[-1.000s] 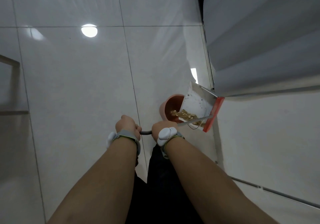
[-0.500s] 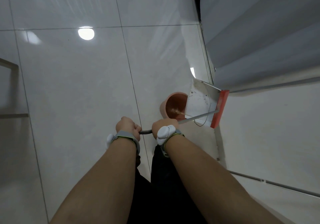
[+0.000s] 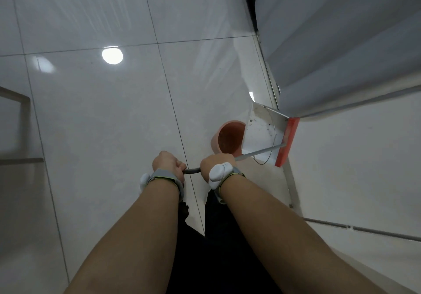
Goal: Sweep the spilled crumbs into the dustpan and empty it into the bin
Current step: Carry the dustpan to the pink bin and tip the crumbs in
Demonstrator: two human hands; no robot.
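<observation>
The floor (image 3: 102, 111) is glossy white tile crossed by thin dark grout lines, with a bright round white reflection at the far left. The bin (image 3: 227, 137) is terracotta orange, darker reddish-brown inside. The dustpan (image 3: 262, 129) is pale silvery white, flecked with small dark specks, and carries a bright red-orange strip along its right edge. Its handle (image 3: 257, 153) is grey metal, turning dark grey between the hands. Each wrist wears a grey band (image 3: 164, 176) with a yellow-green edge and a white device (image 3: 219, 171). The curtain (image 3: 341, 31) at the far right is plain grey-blue. The trousers (image 3: 227, 248) are black.
</observation>
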